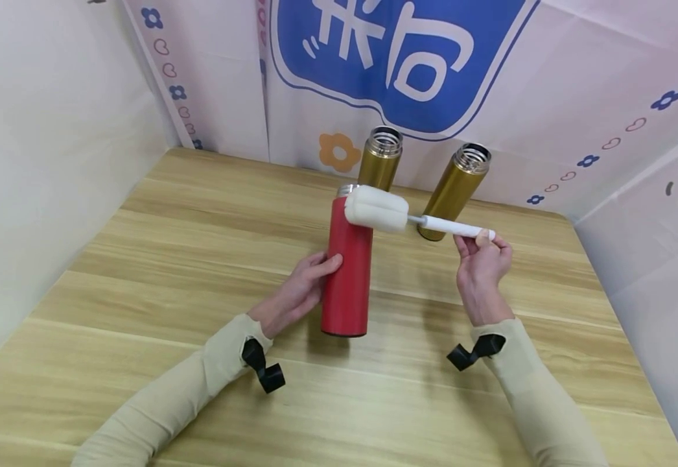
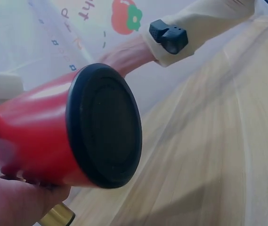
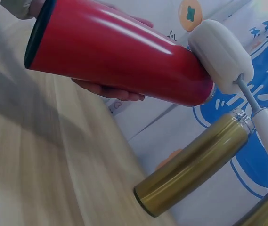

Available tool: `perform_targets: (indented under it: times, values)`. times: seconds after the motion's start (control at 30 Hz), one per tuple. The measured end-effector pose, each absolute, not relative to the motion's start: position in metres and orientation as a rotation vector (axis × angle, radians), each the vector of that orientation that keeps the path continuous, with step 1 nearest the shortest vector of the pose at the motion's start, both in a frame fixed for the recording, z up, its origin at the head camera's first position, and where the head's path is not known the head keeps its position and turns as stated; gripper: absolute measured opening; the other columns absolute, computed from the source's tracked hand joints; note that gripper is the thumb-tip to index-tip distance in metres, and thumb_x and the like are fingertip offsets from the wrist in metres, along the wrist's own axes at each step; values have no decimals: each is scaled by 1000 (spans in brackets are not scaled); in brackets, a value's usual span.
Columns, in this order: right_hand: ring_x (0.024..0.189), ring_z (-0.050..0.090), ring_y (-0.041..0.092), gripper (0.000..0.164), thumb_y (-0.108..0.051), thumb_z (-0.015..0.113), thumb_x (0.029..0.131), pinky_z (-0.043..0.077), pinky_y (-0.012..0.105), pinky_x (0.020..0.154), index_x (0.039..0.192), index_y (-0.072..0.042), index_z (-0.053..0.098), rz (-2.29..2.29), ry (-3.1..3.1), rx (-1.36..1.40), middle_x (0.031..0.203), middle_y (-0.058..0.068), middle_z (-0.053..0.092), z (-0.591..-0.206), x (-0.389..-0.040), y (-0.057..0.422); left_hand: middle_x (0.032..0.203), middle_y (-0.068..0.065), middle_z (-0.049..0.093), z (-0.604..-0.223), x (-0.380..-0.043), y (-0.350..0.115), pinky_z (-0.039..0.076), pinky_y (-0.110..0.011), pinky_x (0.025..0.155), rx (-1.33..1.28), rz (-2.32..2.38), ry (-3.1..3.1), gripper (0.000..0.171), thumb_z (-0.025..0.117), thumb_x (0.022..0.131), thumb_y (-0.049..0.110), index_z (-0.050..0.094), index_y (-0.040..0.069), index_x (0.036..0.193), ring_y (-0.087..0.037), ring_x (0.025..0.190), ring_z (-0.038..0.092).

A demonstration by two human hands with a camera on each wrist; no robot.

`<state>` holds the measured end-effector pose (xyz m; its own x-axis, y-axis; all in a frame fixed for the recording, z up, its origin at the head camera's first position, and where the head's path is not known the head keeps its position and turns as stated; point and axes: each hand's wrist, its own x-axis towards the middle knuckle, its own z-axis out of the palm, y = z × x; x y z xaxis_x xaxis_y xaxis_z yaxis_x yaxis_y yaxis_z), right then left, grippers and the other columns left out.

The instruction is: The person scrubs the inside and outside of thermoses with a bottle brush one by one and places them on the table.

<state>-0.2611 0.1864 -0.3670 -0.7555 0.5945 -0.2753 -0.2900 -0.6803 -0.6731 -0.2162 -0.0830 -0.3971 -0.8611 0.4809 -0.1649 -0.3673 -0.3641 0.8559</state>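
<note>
My left hand (image 1: 301, 288) grips a red thermos bottle (image 1: 347, 279) around its side and holds it above the table, its black base (image 2: 108, 127) toward the left wrist camera. With thumb and fingers, my right hand (image 1: 483, 263) pinches the end of a white handle on a bottle brush (image 1: 458, 227). The brush's white sponge head (image 3: 221, 56) lies across the upper part of the red bottle, by its steel mouth. In the head view the sponge partly covers that mouth. Whether sponge and bottle touch is hard to tell.
Two gold thermos bottles, one left (image 1: 380, 162) and one right (image 1: 455, 191), stand uncapped at the back of the wooden table (image 1: 199, 259). A printed cloth backdrop (image 1: 228, 117) rises right behind them, and pale walls flank both sides.
</note>
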Motion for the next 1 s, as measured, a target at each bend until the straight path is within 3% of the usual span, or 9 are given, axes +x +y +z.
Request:
perform_targets:
  times: [0.13,0.37,0.63,1.0]
  values:
    - [53,60,18,15,0,45,94,58,29,56,88,-7,33,2406,-809,-663,88,12,47,-364,-263,187,111,2,60,-396,-217,-82,47,-31,91,169,2228,1350,48,46,97,21,34,-1,138,-12,102,59]
    - [53,61,17,16,-1,45,95,58,29,58,89,-7,32,2416,-806,-670,87,11,46,-367,-261,187,119,-2,52,-395,-219,-83,45,-33,92,110,2235,1384,41,44,94,21,30,13,132,-14,105,56]
    - [54,63,18,13,-2,46,95,58,29,58,92,-8,35,2414,-811,-676,88,12,48,-367,-260,185,122,-7,51,-395,-221,-80,48,-33,92,98,2145,1498,55,53,89,22,30,6,136,-17,105,56]
    - [53,62,18,14,1,46,94,58,30,56,89,-7,36,2410,-828,-697,86,11,46,-365,-259,187,116,-3,56,-397,-220,-82,48,-31,92,174,2152,1449,49,46,96,22,33,4,140,-13,102,58]
